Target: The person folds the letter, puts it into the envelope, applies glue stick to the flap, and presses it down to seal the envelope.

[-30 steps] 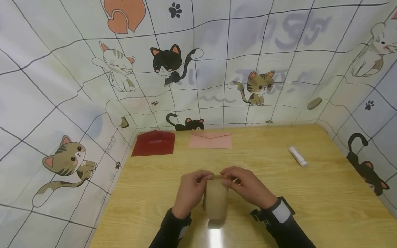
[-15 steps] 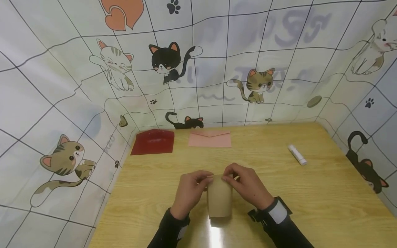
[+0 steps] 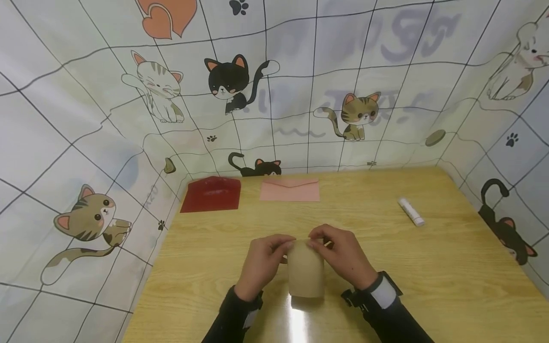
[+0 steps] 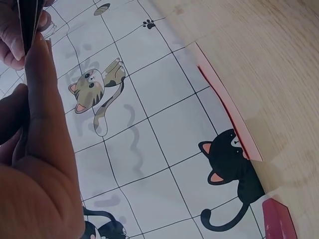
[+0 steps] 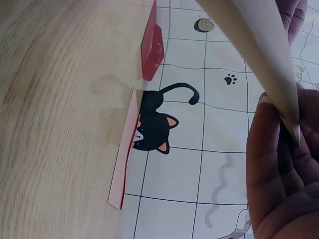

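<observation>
A brown piece of folded paper (image 3: 306, 272) is held up over the table, its lower part bowed toward me in the head view. My left hand (image 3: 262, 267) pinches its upper left corner between thumb and fingers. At the upper right corner, the thumb and forefinger of my right hand (image 3: 345, 259) grip the same paper. The right wrist view shows the paper (image 5: 259, 45) narrowing down to an edge between the fingers of the right hand (image 5: 279, 174). Seen from the left wrist, only a dark, thin edge of it shows above the left hand (image 4: 47, 134).
Toward the back of the wooden table (image 3: 206, 267) lie a red envelope (image 3: 212, 195) and, to its right, a pink envelope (image 3: 289, 191). A white glue stick (image 3: 411, 212) lies at the right. Cloth printed with cats (image 3: 231, 81) walls the table at the back and sides.
The paper has turned to face me more squarely and looks wider, with its lower edge slightly higher. The right hand has shifted a little upward; both hands have kept their hold.
</observation>
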`<state>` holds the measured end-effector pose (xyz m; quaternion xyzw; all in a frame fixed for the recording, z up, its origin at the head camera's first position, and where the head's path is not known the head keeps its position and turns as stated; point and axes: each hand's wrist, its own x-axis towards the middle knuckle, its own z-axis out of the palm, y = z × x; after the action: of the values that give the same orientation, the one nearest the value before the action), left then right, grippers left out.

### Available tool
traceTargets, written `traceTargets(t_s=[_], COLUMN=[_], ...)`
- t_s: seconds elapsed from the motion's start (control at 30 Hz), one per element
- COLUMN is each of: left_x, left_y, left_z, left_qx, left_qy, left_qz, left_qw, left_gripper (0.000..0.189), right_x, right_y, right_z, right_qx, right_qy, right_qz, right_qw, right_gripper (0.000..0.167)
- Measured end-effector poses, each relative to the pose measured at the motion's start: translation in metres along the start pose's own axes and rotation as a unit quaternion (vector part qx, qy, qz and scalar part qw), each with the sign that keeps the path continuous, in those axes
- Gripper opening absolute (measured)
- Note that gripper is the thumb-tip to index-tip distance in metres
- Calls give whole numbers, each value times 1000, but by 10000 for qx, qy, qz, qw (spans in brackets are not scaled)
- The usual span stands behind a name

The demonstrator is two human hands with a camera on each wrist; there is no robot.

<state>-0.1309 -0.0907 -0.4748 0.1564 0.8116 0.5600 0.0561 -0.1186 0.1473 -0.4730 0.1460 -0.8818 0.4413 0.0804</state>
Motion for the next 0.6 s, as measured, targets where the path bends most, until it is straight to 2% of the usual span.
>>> traceTargets(t_s=[0.07, 0.17, 0.33, 0.43, 0.53, 0.6], left_x=[1, 3, 8, 9, 9, 10], left_y=[1, 2, 1, -1, -4, -6], left_z=[0, 0, 2, -1, -5, -8], left_qx=[98, 387, 933, 1060, 1187, 1162], left_qy=[10, 134, 626, 1050, 1466, 1632], left_qz=[56, 271, 734, 792, 761, 793], left_qw=[9999, 9988, 9910, 9856, 9791, 9765], left_gripper=[22, 19, 14, 11, 9, 10], right_x=[3, 14, 35, 39, 38, 38], right_y=[-2, -7, -18, -17, -9, -5], right_z=[-2, -4, -6, -10, -14, -17], right_qx=[-69, -408, -1224, -1317, -1089, -772], right_qy=[-168, -507, -802, -977, -1135, -1207], right_qz=[-48, -411, -1153, -1116, -920, -791], right_qw=[9998, 9970, 9825, 9801, 9833, 9865], right_gripper=[14, 12, 14, 14, 15, 16])
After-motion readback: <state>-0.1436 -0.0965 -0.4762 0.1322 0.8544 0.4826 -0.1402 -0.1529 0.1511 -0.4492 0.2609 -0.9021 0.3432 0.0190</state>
